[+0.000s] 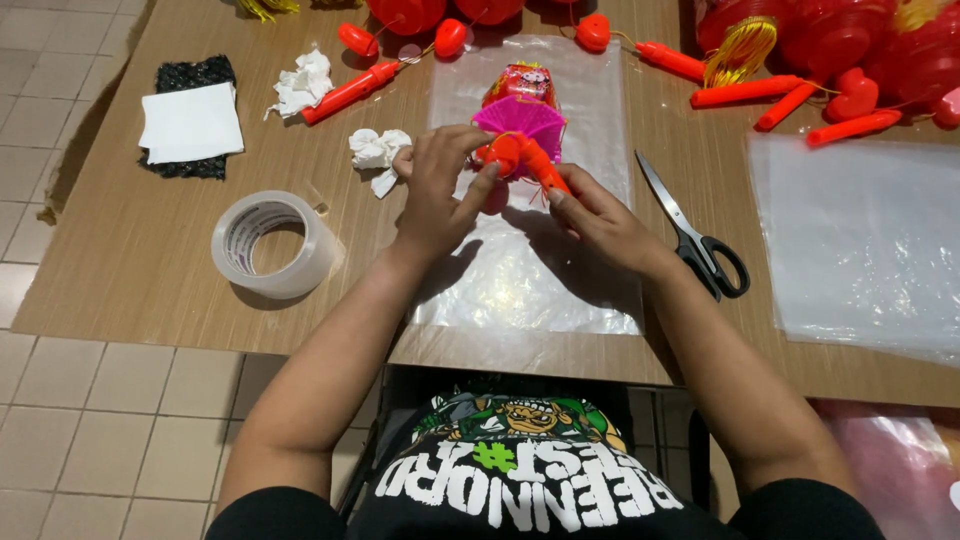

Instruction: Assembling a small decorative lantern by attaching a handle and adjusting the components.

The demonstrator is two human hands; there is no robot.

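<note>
The small folded lantern [520, 125], pink fan-pleated with a red printed body, lies at the far middle of the table on a clear plastic bag [530, 270]; the left hand [435, 190] pinches closed around its orange handle stick [530, 162], while the right hand [600, 215] grips the stick's near end. This looks like gathering the stick against the lantern for bagging; sliding it in would need the bag's mouth opened. Scissors [695, 235] lie right, a tape roll [272, 243] near left, red lanterns [850, 40] far right.
</note>
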